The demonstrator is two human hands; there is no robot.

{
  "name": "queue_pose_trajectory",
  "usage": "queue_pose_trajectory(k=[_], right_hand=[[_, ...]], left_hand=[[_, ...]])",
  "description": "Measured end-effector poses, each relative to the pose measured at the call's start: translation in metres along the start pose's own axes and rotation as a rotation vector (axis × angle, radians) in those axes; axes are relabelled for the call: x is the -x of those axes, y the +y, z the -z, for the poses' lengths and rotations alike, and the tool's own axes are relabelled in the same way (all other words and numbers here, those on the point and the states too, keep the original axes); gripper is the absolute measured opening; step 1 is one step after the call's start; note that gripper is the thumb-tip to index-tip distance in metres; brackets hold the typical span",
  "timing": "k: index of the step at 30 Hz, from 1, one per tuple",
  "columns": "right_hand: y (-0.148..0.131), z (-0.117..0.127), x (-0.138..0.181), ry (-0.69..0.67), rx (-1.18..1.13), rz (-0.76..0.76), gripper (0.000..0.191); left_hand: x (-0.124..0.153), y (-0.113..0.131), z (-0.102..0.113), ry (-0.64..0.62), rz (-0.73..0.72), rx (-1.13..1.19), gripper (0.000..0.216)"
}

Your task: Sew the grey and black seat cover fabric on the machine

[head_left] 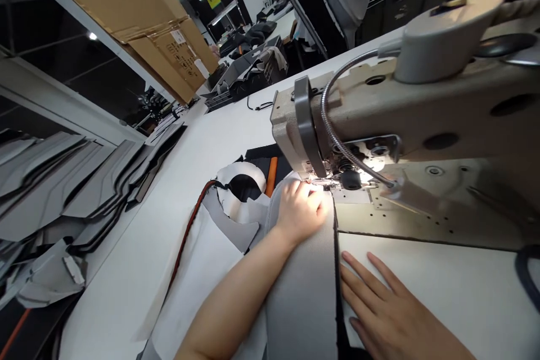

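A long grey fabric panel (301,304) with a dark edge runs up under the head of a sewing machine (422,107). My left hand (301,208) is closed on this panel just short of the lit needle area, its fingers curled and the fingertips partly hidden. Beside the panel's dark right edge, my right hand (388,309) lies flat with its fingers spread, fingertips at that edge. Left of the panel spreads the rest of the sewn piece, with a white curved part (240,171), an orange strip (272,176) and a red-brown edging (192,225).
Stacks of cut grey and black pieces (71,180) lie along the left of the white table (147,225). Behind stand a dark crate (248,67) with fabric and cardboard boxes (169,50). A flexible metal lamp neck (333,129) curves before the machine head.
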State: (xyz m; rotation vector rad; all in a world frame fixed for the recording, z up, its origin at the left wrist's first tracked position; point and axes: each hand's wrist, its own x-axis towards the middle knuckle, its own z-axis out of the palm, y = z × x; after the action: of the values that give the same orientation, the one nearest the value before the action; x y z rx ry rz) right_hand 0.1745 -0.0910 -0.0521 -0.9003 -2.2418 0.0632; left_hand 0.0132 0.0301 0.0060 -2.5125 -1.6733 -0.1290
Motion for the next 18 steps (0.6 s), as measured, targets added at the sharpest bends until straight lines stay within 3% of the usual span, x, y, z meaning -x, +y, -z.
queue_pose_trajectory(k=[4, 7, 9, 13, 18], right_hand=[[-0.012, 0.000, 0.013, 0.063, 0.063, -0.023, 0.042], [-0.019, 0.002, 0.029, 0.143, 0.048, 0.032, 0.036], [-0.024, 0.001, 0.035, 0.176, 0.037, 0.057, 0.034], [-0.036, -0.013, 0.031, 0.238, 0.070, 0.013, 0.030], [-0.059, -0.021, 0.008, 0.335, -0.054, -0.083, 0.028]], left_hand=[[0.024, 0.014, 0.024, -0.249, 0.036, 0.113, 0.038], [0.060, 0.030, 0.052, -0.534, 0.105, 0.163, 0.079], [0.077, 0.037, 0.066, -0.664, 0.158, 0.170, 0.088], [0.084, 0.044, 0.071, -0.720, 0.212, 0.170, 0.085], [0.069, 0.032, 0.069, -0.721, 0.177, 0.106, 0.097]])
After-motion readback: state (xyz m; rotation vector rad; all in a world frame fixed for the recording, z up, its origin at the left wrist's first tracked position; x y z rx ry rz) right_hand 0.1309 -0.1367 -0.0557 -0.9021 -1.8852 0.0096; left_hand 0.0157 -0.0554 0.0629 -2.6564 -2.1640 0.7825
